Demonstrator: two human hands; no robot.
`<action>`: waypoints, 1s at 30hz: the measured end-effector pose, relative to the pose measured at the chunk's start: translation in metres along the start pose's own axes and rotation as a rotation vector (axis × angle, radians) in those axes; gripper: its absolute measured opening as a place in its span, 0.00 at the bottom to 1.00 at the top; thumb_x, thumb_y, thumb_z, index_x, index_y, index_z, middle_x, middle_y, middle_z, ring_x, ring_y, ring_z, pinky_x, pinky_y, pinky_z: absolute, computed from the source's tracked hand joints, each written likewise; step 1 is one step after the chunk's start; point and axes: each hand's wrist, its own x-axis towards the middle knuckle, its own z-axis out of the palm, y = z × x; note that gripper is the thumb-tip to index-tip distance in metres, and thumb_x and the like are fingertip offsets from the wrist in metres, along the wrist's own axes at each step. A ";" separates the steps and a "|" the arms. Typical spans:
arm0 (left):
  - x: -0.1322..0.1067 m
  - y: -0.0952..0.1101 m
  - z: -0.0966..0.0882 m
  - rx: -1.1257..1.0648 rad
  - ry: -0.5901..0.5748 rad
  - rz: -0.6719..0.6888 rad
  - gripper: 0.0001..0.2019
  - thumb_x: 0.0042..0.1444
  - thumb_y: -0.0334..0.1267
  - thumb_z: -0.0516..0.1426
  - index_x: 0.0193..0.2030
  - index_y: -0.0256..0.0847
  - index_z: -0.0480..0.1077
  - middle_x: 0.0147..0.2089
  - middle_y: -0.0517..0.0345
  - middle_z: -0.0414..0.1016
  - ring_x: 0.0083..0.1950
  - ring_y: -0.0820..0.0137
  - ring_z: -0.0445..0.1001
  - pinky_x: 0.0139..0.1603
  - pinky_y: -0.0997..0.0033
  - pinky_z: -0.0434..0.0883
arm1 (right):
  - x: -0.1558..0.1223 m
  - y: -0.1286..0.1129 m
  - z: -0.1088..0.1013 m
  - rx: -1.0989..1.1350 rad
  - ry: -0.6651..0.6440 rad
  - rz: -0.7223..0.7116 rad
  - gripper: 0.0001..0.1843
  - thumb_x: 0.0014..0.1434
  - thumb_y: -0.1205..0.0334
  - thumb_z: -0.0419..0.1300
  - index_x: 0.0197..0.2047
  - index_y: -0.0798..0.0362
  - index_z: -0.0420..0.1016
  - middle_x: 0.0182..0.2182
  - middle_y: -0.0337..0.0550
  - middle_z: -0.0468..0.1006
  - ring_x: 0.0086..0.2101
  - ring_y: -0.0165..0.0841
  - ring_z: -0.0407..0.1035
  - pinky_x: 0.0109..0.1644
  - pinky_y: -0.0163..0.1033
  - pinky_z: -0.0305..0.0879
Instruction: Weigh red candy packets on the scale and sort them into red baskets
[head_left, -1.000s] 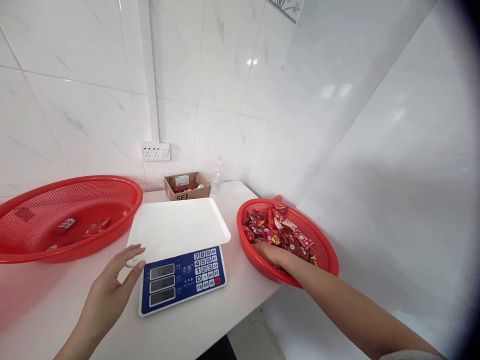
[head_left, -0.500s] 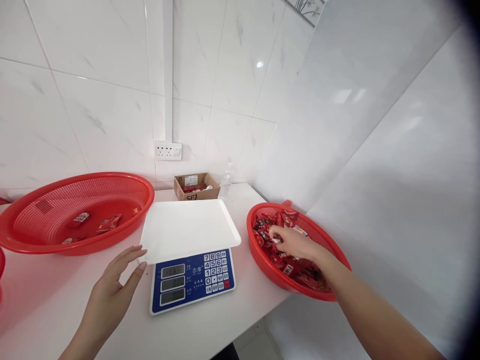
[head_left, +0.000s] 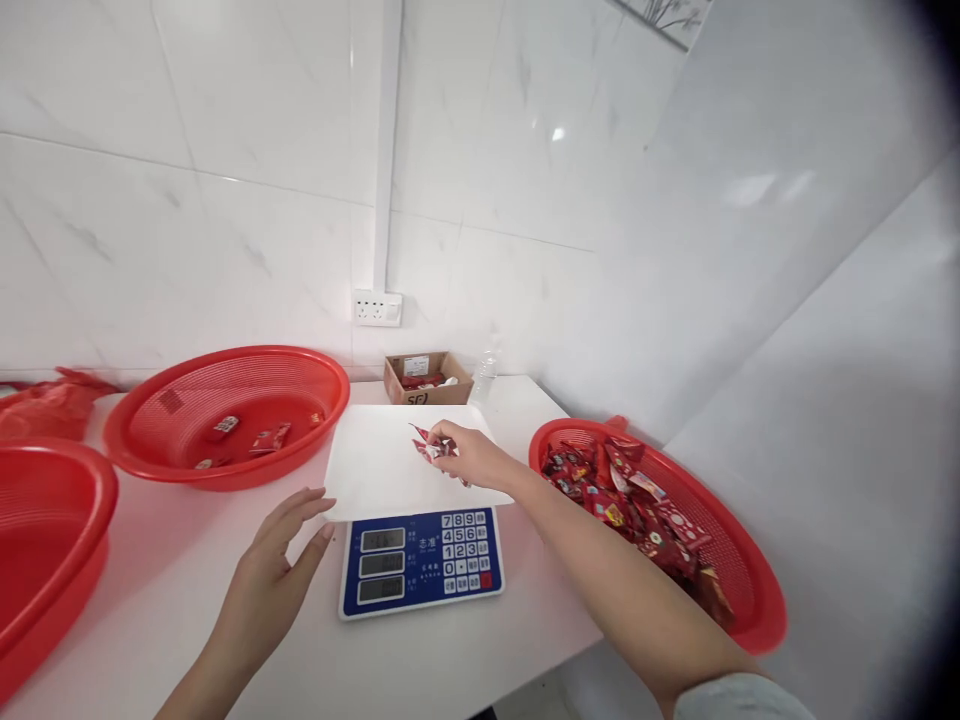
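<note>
My right hand (head_left: pixel 469 455) is closed around a few small red-and-white candy packets (head_left: pixel 429 448), over the white pan (head_left: pixel 375 465) of a digital scale. Below the pan, the scale's blue panel (head_left: pixel 424 560) carries displays and a keypad. At the pan's near left corner is my left hand (head_left: pixel 277 565), its fingers and thumb apart and holding nothing; I cannot tell whether the fingertips touch the pan. To the right, a red plastic basket (head_left: pixel 750 560) holds a heap of red wrapped candies (head_left: pixel 630 500), partly hidden behind my right forearm.
Another red basket (head_left: pixel 225 365) at the back left contains several packets. A third red basket (head_left: pixel 52 520) stands at the left edge, near a red plastic bag (head_left: pixel 56 405). Behind the scale are a small cardboard box (head_left: pixel 424 392) and a clear bottle (head_left: pixel 486 375).
My right hand has come out of the right basket with candy packets and moved left over the scale pan. My left hand stays by the pan's corner. The view has turned left.
</note>
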 end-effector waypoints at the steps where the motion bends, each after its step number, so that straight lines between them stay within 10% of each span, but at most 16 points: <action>1: -0.001 -0.001 -0.003 0.009 0.006 -0.007 0.17 0.53 0.52 0.51 0.47 0.51 0.70 0.57 0.58 0.68 0.60 0.59 0.64 0.25 0.75 0.70 | 0.005 -0.002 0.004 -0.011 -0.008 -0.020 0.13 0.50 0.65 0.56 0.41 0.47 0.65 0.31 0.35 0.67 0.20 0.22 0.59 0.19 0.28 0.58; 6: -0.002 -0.005 -0.011 0.039 0.003 -0.022 0.17 0.54 0.52 0.51 0.47 0.51 0.69 0.57 0.57 0.68 0.60 0.60 0.63 0.28 0.73 0.72 | 0.012 0.000 0.007 -0.053 0.025 -0.085 0.16 0.53 0.65 0.55 0.46 0.49 0.70 0.40 0.40 0.71 0.23 0.22 0.61 0.24 0.30 0.60; 11: 0.012 0.005 0.001 0.084 -0.083 0.134 0.15 0.56 0.49 0.50 0.47 0.49 0.69 0.57 0.55 0.68 0.61 0.60 0.61 0.53 0.57 0.68 | 0.003 0.011 -0.002 -0.084 0.018 0.028 0.27 0.55 0.65 0.53 0.59 0.47 0.63 0.39 0.43 0.75 0.23 0.24 0.63 0.27 0.33 0.63; 19: 0.065 0.037 0.042 0.230 -0.467 0.340 0.24 0.58 0.46 0.48 0.59 0.41 0.59 0.66 0.48 0.55 0.68 0.59 0.45 0.64 0.52 0.53 | 0.008 0.016 -0.008 -0.106 0.266 -0.017 0.24 0.58 0.55 0.52 0.57 0.51 0.63 0.53 0.48 0.69 0.44 0.35 0.69 0.46 0.42 0.66; 23: 0.080 0.040 0.061 0.295 -0.567 0.334 0.28 0.56 0.47 0.51 0.62 0.38 0.55 0.67 0.42 0.50 0.69 0.52 0.41 0.64 0.46 0.49 | 0.005 0.017 -0.003 -0.261 0.174 -0.061 0.27 0.59 0.58 0.51 0.60 0.56 0.59 0.60 0.52 0.61 0.59 0.40 0.55 0.60 0.46 0.52; 30: 0.066 0.054 0.065 0.247 -0.619 0.387 0.25 0.56 0.43 0.51 0.61 0.42 0.56 0.65 0.48 0.56 0.66 0.58 0.53 0.61 0.54 0.57 | -0.010 0.027 0.012 -0.346 -0.007 -0.174 0.20 0.55 0.67 0.54 0.52 0.54 0.68 0.51 0.50 0.70 0.53 0.39 0.61 0.55 0.41 0.56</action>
